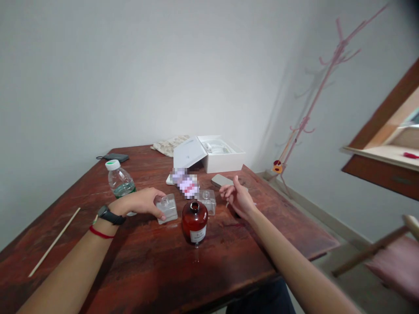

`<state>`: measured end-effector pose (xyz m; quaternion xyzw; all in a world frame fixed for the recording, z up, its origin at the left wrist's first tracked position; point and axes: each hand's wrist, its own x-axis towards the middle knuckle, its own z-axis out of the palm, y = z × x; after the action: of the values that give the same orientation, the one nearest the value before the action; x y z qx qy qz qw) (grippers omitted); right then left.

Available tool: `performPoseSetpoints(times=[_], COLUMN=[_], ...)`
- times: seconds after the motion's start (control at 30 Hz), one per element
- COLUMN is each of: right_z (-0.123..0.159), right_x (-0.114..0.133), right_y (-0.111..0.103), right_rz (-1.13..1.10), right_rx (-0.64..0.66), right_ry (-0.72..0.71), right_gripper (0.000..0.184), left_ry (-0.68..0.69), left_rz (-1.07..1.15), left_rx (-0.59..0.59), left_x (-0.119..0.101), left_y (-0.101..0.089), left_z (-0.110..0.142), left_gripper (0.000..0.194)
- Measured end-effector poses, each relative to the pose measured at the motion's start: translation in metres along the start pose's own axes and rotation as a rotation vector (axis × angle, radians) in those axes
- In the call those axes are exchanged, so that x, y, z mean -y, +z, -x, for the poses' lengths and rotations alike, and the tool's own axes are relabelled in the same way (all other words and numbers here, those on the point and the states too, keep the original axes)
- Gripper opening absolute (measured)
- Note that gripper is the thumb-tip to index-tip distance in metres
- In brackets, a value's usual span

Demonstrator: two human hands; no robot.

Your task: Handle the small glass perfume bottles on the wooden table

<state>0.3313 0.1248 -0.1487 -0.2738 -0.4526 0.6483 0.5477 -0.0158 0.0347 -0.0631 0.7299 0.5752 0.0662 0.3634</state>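
My left hand point(141, 202) grips a small clear square glass bottle point(167, 208) that stands on the dark wooden table point(137, 270). A second clear square bottle point(208, 200) stands just right of it. In front of both sits an open round amber bottle point(194, 221) with a white label. My right hand point(238, 198) hovers right of the amber bottle, its fingers pinched on a small thin object that I cannot make out. A black watch and a red band are on my left wrist.
A plastic water bottle point(119, 182) stands behind my left hand. An open white box point(209, 156), a folded cloth point(170, 145), a dark device point(114, 157) and a grey case point(223, 180) lie at the back. A thin wooden stick point(54, 242) lies at left. A coat rack point(314, 100) stands by the wall.
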Motion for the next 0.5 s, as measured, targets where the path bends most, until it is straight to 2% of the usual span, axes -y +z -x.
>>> performPoseSetpoints(times=[0.1, 0.3, 0.5], right_z=[-0.005, -0.015, -0.017], right_x=[-0.004, -0.011, -0.009], right_y=[-0.007, -0.026, -0.027], right_rz=[0.010, 0.023, -0.008], right_rx=[-0.087, -0.255, -0.288], right_ry=[-0.042, -0.024, -0.020], right_gripper=[0.060, 0.025, 0.022], left_ry=[-0.003, -0.022, -0.067], left_rz=[-0.003, -0.045, -0.113], left_rx=[0.014, 0.007, -0.035], left_x=[-0.001, 0.000, 0.004], left_y=[0.000, 0.000, -0.001], left_z=[0.000, 0.000, -0.001], left_gripper=[0.045, 0.048, 0.068])
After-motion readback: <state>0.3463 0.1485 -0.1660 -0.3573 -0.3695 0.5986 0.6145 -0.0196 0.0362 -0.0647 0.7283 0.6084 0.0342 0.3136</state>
